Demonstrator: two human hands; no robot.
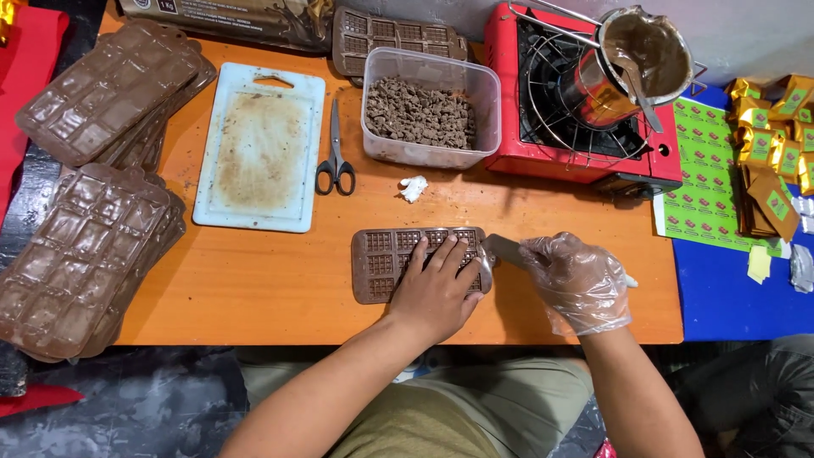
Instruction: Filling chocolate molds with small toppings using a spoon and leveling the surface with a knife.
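Left hand [437, 293] spread flat, pressing brown chocolate mould [381, 263] on orange table [280, 288]. Gloved right hand [578, 282] fisted around scraper [504, 248] at mould edge.

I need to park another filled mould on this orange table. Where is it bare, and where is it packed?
Bare: the strip below the cutting board, left of the mould under the left hand; also between the tub and mould. Crowded: the mould stacks at the left edge, and the stove at top right.
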